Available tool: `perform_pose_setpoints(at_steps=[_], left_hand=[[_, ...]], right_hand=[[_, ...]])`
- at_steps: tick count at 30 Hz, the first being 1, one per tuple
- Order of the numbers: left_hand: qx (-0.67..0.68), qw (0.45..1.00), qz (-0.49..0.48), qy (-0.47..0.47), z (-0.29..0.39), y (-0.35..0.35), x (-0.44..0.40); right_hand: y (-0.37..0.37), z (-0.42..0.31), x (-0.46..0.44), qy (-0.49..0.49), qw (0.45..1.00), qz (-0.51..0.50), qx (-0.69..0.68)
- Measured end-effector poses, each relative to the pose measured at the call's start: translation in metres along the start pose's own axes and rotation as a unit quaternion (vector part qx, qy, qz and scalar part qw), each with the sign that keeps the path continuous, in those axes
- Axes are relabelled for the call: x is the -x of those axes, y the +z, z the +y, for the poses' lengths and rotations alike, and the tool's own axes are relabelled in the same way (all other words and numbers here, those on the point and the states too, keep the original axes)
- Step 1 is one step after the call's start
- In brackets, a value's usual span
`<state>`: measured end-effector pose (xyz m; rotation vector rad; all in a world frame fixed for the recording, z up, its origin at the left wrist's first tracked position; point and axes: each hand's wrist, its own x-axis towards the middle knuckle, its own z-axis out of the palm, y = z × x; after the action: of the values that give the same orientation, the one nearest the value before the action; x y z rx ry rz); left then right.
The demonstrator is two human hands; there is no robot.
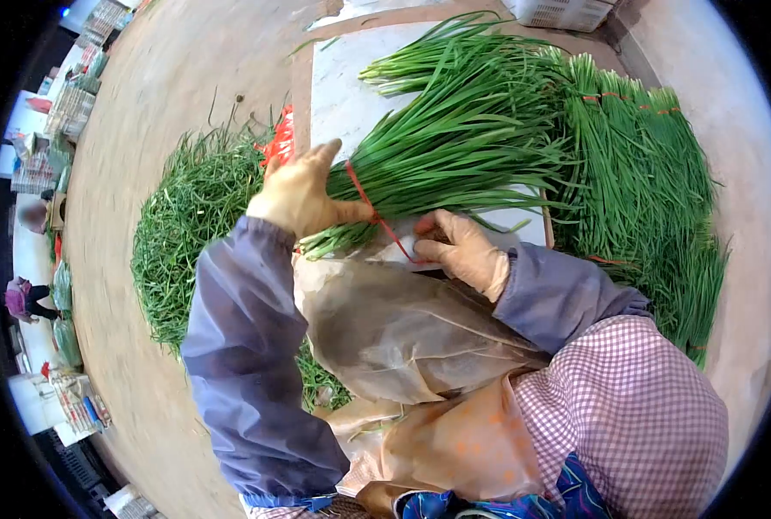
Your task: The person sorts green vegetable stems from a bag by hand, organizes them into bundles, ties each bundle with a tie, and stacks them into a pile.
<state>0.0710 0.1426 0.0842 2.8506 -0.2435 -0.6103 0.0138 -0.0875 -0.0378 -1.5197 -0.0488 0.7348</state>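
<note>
My left hand (292, 194), in a pale glove, wraps the stem end of a bunch of garlic chives (454, 164), thumb on the near side. A thin red band (387, 229) runs around the bunch beside that hand and stretches toward me. Its loose end reaches my gloved right hand (467, 253), whose thumb and fingers are pinched on it. The long green leaves lie to the right over a white board (342, 91). Another loose batch of chives (394, 73) lies at the board's far side, partly under leaves.
Tied chive bunches (636, 164) are stacked at the right. A heap of loose green trimmings (191, 216) lies on the floor at the left, near red plastic (280, 143). A white crate (563, 12) stands at the back. A person (29, 298) is far left.
</note>
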Motion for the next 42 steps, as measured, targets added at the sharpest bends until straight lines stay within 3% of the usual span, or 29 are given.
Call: perform_pose_setpoints(at_steps=[3, 6, 7, 10, 12, 14, 16, 18, 19, 21, 22, 24, 25, 26, 27, 30, 31, 32, 35, 38, 39, 41, 42], left_hand=[[0.012, 1.0, -0.019, 0.01, -0.004, -0.004, -0.009], [0.028, 0.997, -0.063, 0.037, -0.002, -0.006, -0.021], [0.034, 0.996, -0.079, 0.031, 0.002, -0.003, -0.026], [0.065, 0.993, -0.097, 0.014, 0.009, 0.003, -0.025], [0.111, 0.99, -0.082, 0.019, 0.011, 0.007, -0.016], [0.142, 0.988, -0.048, 0.046, 0.016, 0.012, -0.001], [0.159, 0.984, -0.015, 0.077, 0.021, 0.019, 0.017], [0.118, 0.981, 0.057, 0.143, 0.031, 0.03, 0.04], [0.105, 0.972, 0.112, 0.177, 0.034, 0.032, 0.045], [0.129, 0.943, 0.213, 0.221, 0.034, 0.029, 0.052], [0.165, 0.917, 0.275, 0.237, 0.034, 0.026, 0.056], [0.209, 0.835, 0.424, 0.282, 0.033, 0.024, 0.058], [0.235, 0.807, 0.457, 0.293, 0.036, 0.012, 0.067], [0.255, 0.758, 0.511, 0.315, 0.033, 0.012, 0.065], [0.295, 0.753, 0.5, 0.311, 0.03, 0.009, 0.073], [0.385, 0.72, 0.493, 0.3, 0.017, 0.026, 0.089], [0.717, 0.555, 0.274, 0.318, 0.009, 0.053, 0.056], [0.916, 0.284, 0.005, 0.283, 0.001, 0.074, 0.031], [0.747, 0.544, 0.211, 0.318, -0.009, 0.057, 0.071], [0.489, 0.743, 0.35, 0.293, -0.006, 0.039, 0.096], [0.609, 0.689, 0.245, 0.308, -0.011, 0.046, 0.086], [0.793, 0.521, 0.015, 0.316, -0.021, 0.07, 0.042], [0.753, 0.555, 0.035, 0.352, -0.022, 0.063, 0.021]], right_hand=[[0.026, -0.016, -0.005, 0.023, 0.992, 0.004, -0.12], [0.033, -0.013, -0.029, 0.113, 0.972, -0.122, -0.165], [0.045, -0.007, -0.034, 0.089, 0.944, -0.111, -0.299], [0.039, -0.032, -0.039, 0.22, 0.959, -0.112, -0.136], [0.045, -0.036, -0.036, 0.207, 0.969, -0.072, -0.111], [0.042, -0.031, -0.029, 0.168, 0.982, -0.075, -0.035], [0.04, -0.003, -0.017, 0.053, 0.99, -0.094, 0.09], [0.041, 0.028, 0.001, -0.12, 0.987, -0.065, 0.087], [0.038, 0.02, 0.009, -0.164, 0.966, -0.038, 0.198], [0.027, -0.009, 0.029, -0.159, 0.899, 0.023, 0.407], [0.019, -0.029, 0.036, -0.121, 0.857, 0.051, 0.499], [-0.013, -0.032, 0.03, -0.233, 0.758, 0.023, 0.609], [-0.012, -0.073, 0.045, -0.242, 0.781, 0.11, 0.565], [-0.009, -0.097, 0.049, -0.265, 0.777, 0.125, 0.557], [-0.006, -0.12, 0.052, -0.288, 0.772, 0.139, 0.55], [-0.006, -0.112, 0.038, -0.34, 0.629, 0.091, 0.693], [-0.005, -0.091, 0.02, -0.331, 0.627, 0.068, 0.702], [-0.005, -0.068, 0.001, -0.317, 0.639, 0.053, 0.699], [-0.002, -0.047, -0.026, -0.32, 0.661, 0.041, 0.677], [0.002, -0.05, -0.037, -0.331, 0.678, 0.033, 0.656], [0.003, -0.045, -0.043, -0.325, 0.685, 0.03, 0.652], [0.001, -0.026, -0.056, -0.323, 0.702, 0.021, 0.635], [0.0, -0.018, -0.065, -0.337, 0.71, 0.022, 0.618]])
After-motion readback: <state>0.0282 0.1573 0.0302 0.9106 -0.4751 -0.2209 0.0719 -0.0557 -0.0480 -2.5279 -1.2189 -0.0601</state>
